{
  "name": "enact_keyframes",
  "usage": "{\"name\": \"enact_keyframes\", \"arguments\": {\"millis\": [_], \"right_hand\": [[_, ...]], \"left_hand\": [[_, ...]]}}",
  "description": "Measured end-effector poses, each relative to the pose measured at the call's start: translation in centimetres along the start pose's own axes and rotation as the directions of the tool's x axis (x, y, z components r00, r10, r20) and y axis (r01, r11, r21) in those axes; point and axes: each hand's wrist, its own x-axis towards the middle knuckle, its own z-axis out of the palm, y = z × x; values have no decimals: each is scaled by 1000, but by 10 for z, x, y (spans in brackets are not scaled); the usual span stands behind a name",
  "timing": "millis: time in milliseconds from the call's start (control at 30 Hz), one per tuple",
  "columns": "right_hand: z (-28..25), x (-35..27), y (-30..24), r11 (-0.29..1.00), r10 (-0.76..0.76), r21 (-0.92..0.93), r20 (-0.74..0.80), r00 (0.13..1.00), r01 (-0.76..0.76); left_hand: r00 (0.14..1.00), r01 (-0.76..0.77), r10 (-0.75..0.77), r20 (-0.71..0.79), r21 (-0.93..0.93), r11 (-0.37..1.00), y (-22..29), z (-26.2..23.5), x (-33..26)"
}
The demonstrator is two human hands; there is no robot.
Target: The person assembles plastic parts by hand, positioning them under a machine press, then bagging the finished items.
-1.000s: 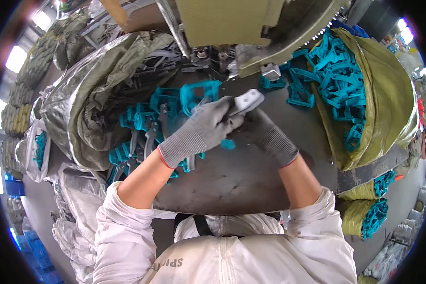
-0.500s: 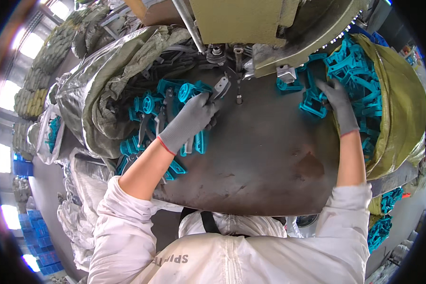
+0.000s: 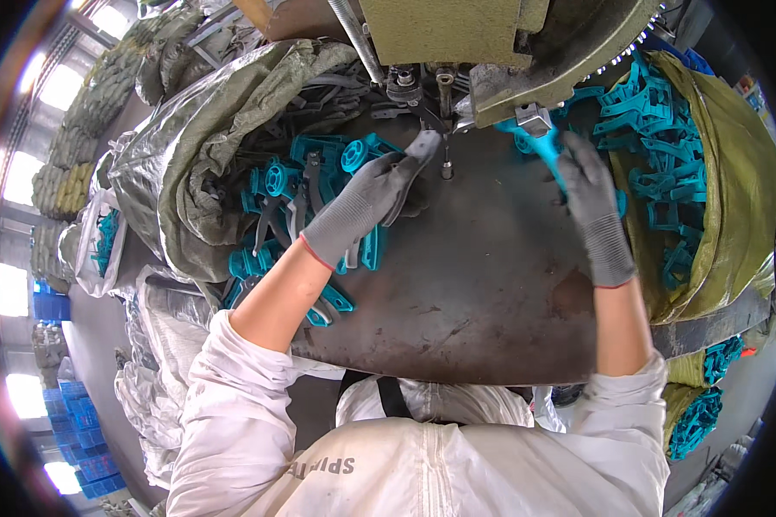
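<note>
In a grey glove, my left hand [image 3: 362,202] is closed around a flat grey lever [image 3: 423,146], its end pointing at the machine's upright metal pin [image 3: 447,169]. My right hand [image 3: 588,181], gloved too, closes on a teal plastic part [image 3: 539,145] beside the machine's small metal block [image 3: 534,121]; motion smears this part. Left of and under my left wrist lie several teal parts [image 3: 278,178] with grey levers [image 3: 313,185] among them. More teal pieces [image 3: 655,112] fill the open sack by my right hand.
The green machine [image 3: 448,34] with a toothed wheel rim overhangs the far side of the dark metal table [image 3: 457,310]. A grey sack [image 3: 224,112] of grey levers opens from the left, an olive sack [image 3: 741,189] stands right. Blue crates [image 3: 82,431] stack at far left.
My right hand has come away from the olive sack, moving left with a teal part toward the machine. My left hand has brought the lever slightly right, close to the pin.
</note>
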Motion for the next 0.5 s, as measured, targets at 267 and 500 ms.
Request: {"name": "enact_keyframes", "arguments": {"millis": [267, 500], "right_hand": [[54, -19, -87, 669, 348, 530, 398, 849, -522], [75, -17, -87, 727, 256, 504, 432, 865, -467]], "left_hand": [[994, -62, 56, 93, 62, 996, 12, 2, 7], [981, -193, 168, 96, 558, 807, 4, -7, 15]]}}
